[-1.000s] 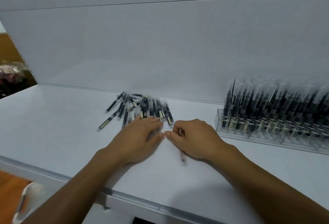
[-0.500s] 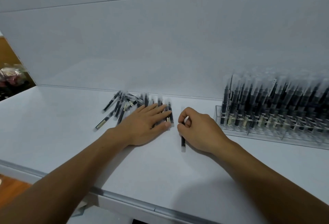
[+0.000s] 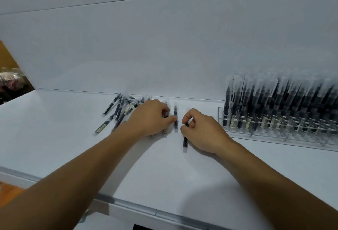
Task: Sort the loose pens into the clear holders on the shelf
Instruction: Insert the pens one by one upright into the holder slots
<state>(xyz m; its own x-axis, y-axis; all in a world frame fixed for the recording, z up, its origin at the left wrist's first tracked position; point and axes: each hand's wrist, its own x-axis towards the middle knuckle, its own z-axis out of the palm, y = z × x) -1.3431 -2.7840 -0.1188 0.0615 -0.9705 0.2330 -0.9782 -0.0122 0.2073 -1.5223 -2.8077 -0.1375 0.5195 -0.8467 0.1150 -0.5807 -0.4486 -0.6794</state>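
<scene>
A heap of loose black pens with clear caps (image 3: 118,111) lies on the white shelf (image 3: 54,138) near the back wall. My left hand (image 3: 151,118) rests on the right part of the heap, fingers curled over some pens, thumb touching a separate pen (image 3: 176,120). My right hand (image 3: 201,129) pinches one black pen (image 3: 185,142), whose capped end pokes out below my fingers toward me. The clear holder (image 3: 256,132) at the right stands full of upright black pens.
The shelf's grey front edge (image 3: 128,204) runs across the bottom. A white back wall rises behind the pens. At far left, beyond the shelf, a dark bundle (image 3: 11,83) lies against a wooden surface.
My left fingers have curled in over the pens from lying flat. My right hand with its pen has barely shifted; the view moved slightly.
</scene>
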